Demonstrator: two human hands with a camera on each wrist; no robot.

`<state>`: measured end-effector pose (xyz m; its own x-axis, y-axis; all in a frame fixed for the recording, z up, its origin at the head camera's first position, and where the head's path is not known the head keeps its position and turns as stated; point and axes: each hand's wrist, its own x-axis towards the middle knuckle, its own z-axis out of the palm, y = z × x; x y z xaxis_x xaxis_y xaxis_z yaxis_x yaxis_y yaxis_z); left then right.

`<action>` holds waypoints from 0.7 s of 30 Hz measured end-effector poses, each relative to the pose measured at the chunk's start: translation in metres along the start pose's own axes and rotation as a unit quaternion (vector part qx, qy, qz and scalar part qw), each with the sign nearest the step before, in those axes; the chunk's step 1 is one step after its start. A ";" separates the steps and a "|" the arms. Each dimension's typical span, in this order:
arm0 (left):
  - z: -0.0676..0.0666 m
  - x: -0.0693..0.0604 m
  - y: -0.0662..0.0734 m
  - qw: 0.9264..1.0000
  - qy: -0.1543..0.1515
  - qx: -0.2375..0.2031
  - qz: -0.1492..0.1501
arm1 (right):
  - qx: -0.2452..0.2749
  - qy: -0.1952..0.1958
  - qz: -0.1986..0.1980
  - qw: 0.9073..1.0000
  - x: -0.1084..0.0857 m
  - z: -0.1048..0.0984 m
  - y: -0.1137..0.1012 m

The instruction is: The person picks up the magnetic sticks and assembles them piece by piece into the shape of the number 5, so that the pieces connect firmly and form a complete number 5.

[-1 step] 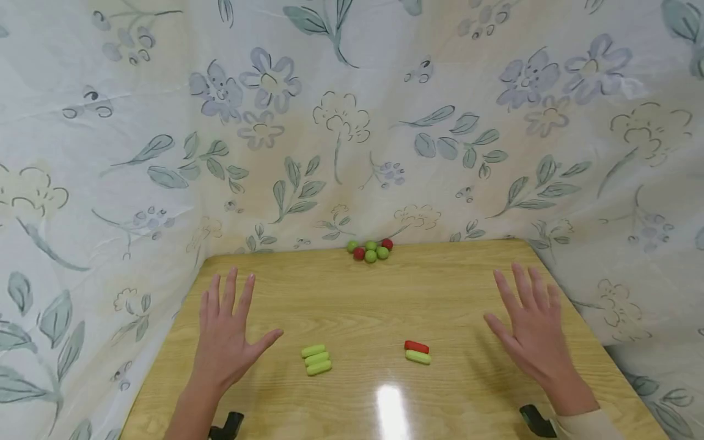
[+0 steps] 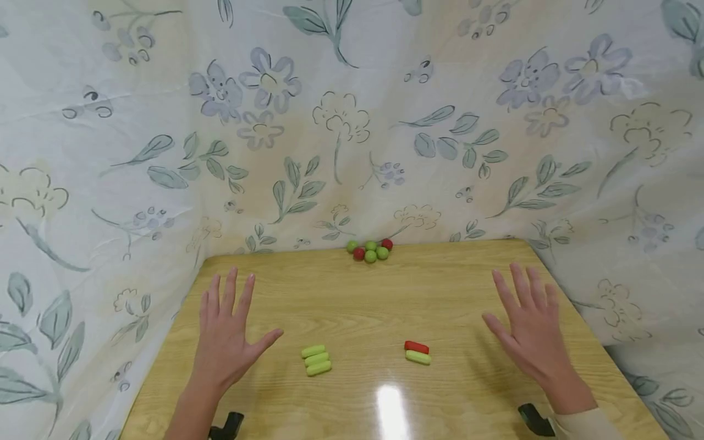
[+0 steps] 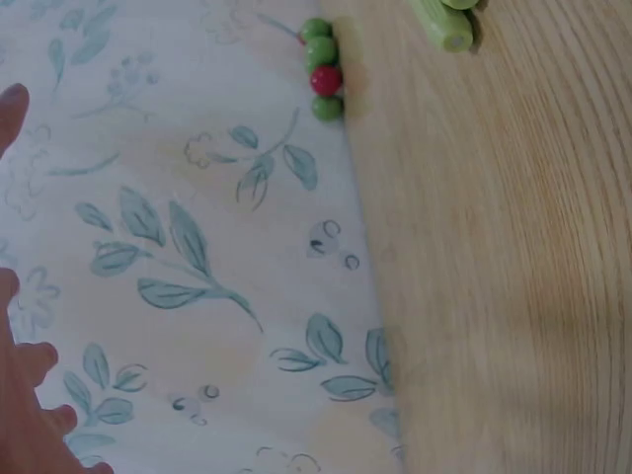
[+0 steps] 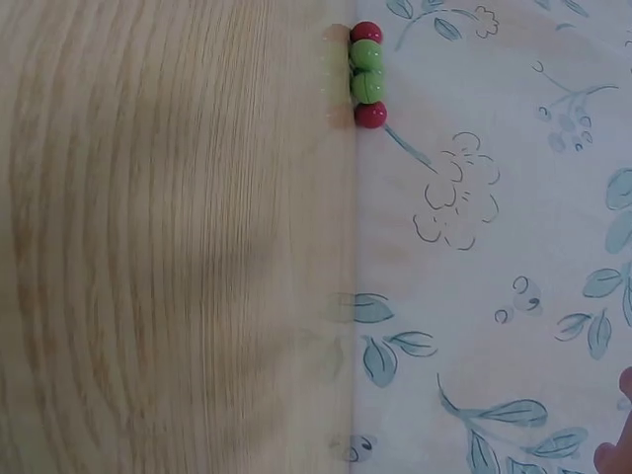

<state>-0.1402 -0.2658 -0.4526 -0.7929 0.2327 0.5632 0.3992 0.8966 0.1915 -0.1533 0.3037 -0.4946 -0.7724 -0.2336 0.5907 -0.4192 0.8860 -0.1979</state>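
My left hand [image 2: 224, 342] is held over the left of the table, fingers straight and spread, holding nothing. Nearest to it lie three short light-green rods [image 2: 316, 359], side by side; the left wrist view shows part of these green rods [image 3: 446, 28] at its top. Over the right side my right hand [image 2: 533, 342] is likewise spread, with nothing in it. Between the hands, closer to the right one, a red rod [image 2: 417, 347] lies against another light-green rod [image 2: 418, 357]. Only fingertips [image 4: 614, 456] of the right hand show in the right wrist view.
Several small green balls [image 2: 371, 256] and two red balls [image 2: 359, 253] cluster at the far edge of the wooden table [image 2: 308, 287]. A floral cloth [image 2: 352, 146] hangs behind and along the sides. Dark straps or mounts [image 2: 227, 426] sit by both wrists.
My right hand has shifted very slightly to the left. The left hand, the rods and the balls stay where they were.
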 end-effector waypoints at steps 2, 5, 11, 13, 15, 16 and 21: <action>0.001 -0.001 -0.001 1.000 -0.001 -0.003 -0.001 | 0.005 0.000 -0.002 1.000 0.002 0.003 0.000; 0.003 -0.001 -0.002 1.000 -0.007 -0.010 -0.006 | 0.018 0.011 -0.009 1.000 0.009 0.011 0.000; 0.004 0.000 -0.003 0.999 -0.022 -0.044 -0.022 | 0.081 0.028 -0.008 0.996 0.033 0.019 -0.001; 0.003 0.000 -0.004 0.997 -0.027 -0.061 -0.028 | 0.106 0.019 0.000 0.994 0.042 0.019 -0.003; 0.003 0.000 -0.005 0.996 -0.034 -0.078 -0.033 | 0.128 0.003 0.010 0.992 0.050 0.018 -0.005; 0.003 0.000 -0.005 0.995 -0.035 -0.087 -0.033 | 0.136 -0.005 0.016 0.991 0.054 0.018 -0.005; 0.006 0.003 -0.004 0.989 -0.052 -0.133 -0.038 | 0.154 -0.056 0.043 0.985 0.069 0.022 -0.008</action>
<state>-0.1465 -0.2665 -0.4563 -0.8622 0.2186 0.4571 0.4336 0.7849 0.4426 -0.2139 0.2718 -0.4696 -0.8520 -0.2215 0.4743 -0.4619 0.7445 -0.4821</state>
